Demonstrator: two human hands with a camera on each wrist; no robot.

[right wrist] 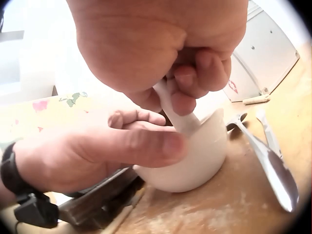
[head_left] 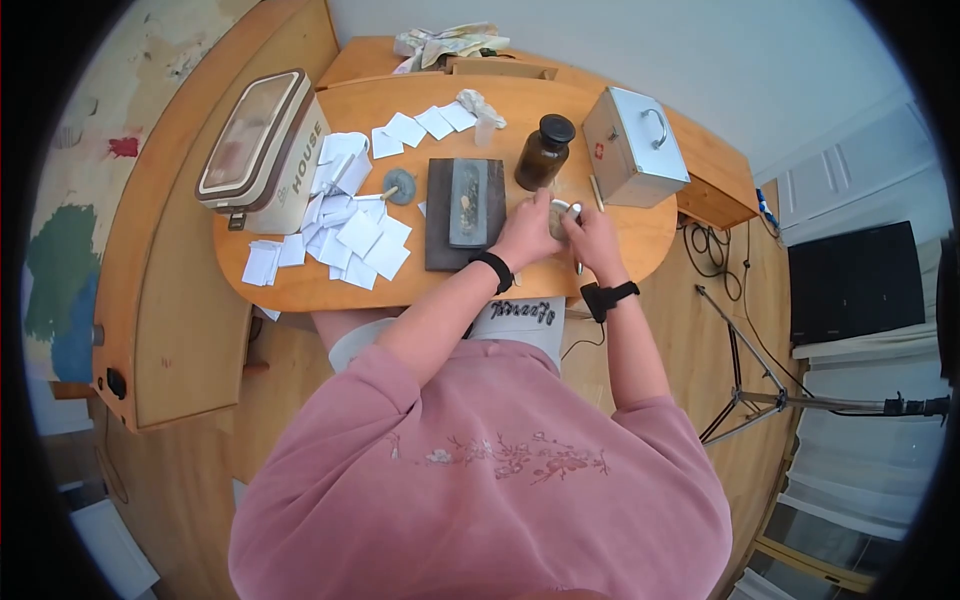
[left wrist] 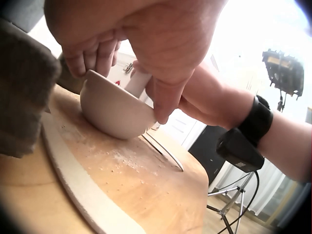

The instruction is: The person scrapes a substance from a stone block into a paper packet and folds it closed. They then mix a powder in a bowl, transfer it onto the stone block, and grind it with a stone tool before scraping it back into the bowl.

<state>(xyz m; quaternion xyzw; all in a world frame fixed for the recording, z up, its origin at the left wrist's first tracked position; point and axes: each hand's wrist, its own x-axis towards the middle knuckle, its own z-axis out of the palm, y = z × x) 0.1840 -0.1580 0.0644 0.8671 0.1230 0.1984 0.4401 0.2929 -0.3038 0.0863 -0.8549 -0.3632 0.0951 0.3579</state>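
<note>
A white porcelain mortar (right wrist: 195, 163) with a pouring lip stands on the table, brownish matter showing inside it in the head view. My left hand (head_left: 527, 235) grips its rim, thumb on the near side and fingers on the far side. From the other side my right hand (head_left: 595, 243) holds a white pestle (right wrist: 186, 120), fingers curled round its upper part. The pestle's lower end is hidden inside the mortar. Beside the mortar lie a metal spoon (right wrist: 265, 158) and, farther left in the left wrist view, a pale curved strip (left wrist: 80, 183). Pale powder dusts the tabletop around the mortar.
Just behind the hands stands a brown lidded jar (head_left: 543, 158), with a silver case (head_left: 635, 150) to its right. Left are a grey stone trough (head_left: 466, 225) on a dark board, scattered paper squares (head_left: 358, 233) and a HOUSE box (head_left: 270, 185). A tripod (head_left: 750, 395) stands at right.
</note>
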